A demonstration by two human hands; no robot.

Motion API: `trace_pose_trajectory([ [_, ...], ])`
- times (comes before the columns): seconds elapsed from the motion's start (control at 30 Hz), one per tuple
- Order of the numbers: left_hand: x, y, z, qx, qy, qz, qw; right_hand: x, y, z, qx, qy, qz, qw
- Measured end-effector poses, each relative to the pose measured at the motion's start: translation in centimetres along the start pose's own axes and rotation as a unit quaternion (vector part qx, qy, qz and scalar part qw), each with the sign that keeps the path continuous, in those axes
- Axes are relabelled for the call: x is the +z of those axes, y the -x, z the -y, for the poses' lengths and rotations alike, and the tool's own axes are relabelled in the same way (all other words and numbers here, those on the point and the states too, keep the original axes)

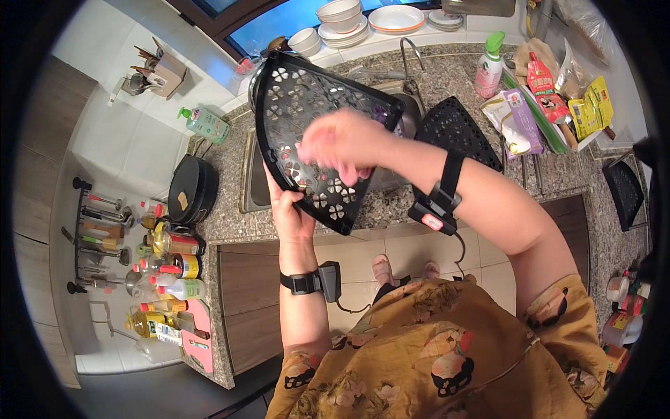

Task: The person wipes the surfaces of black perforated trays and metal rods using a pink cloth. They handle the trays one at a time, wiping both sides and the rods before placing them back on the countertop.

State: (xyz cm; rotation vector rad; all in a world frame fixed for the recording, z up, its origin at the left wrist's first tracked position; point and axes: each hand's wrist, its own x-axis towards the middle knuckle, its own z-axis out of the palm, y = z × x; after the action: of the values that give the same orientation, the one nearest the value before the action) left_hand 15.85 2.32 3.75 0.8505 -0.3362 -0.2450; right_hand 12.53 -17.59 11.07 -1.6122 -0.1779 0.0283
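Note:
A black quarter-round shelf panel, pierced with clover-shaped holes, is held tilted over the sink. My left hand grips its curved rim from below, thumb on the near side. Over the middle of the panel is my right hand, blurred by motion with its fingers curled; whether it holds anything is not visible. The panel's surface looks shiny. Another black pierced panel leans at the right of the sink. Part of the basin and what lies in it are hidden behind the held panel.
A tap rises behind the sink. Bowls and plates line the sill. At right stand a spray bottle and several food packets. A soap bottle and a black round pan are at left.

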Motion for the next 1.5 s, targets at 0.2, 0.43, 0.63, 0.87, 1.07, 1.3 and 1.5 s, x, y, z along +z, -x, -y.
trace_pose_trajectory([
  [0.2, 1.7, 1.3, 0.7, -0.025, 0.012, -0.021, 0.999, -3.3, -6.8, -0.6, -0.083, -0.008, -0.286, 0.954],
  [0.43, 4.3, 2.5, 1.2, -0.025, -0.033, 0.020, 0.999, -3.6, -8.4, -2.3, -0.145, -0.050, -0.378, 0.913],
  [0.63, 4.7, 3.2, 2.0, -0.017, -0.102, 0.020, 0.994, -0.6, -8.6, -0.4, -0.155, -0.131, -0.405, 0.892],
  [0.87, 5.1, 2.7, 2.0, -0.008, -0.160, 0.075, 0.984, -2.7, -8.6, -2.9, -0.247, 0.026, -0.415, 0.876],
  [1.07, 4.7, 1.2, -0.8, -0.033, -0.218, 0.091, 0.971, -1.0, -7.1, -1.4, -0.289, 0.107, -0.394, 0.866],
  [1.3, 4.0, 0.3, -1.0, -0.049, -0.191, 0.080, 0.977, 1.0, -5.5, -2.1, -0.281, 0.137, -0.313, 0.897],
  [1.5, 3.3, 0.4, -1.5, -0.041, -0.225, 0.064, 0.971, 3.1, -4.1, -3.0, -0.273, 0.145, -0.261, 0.914],
])
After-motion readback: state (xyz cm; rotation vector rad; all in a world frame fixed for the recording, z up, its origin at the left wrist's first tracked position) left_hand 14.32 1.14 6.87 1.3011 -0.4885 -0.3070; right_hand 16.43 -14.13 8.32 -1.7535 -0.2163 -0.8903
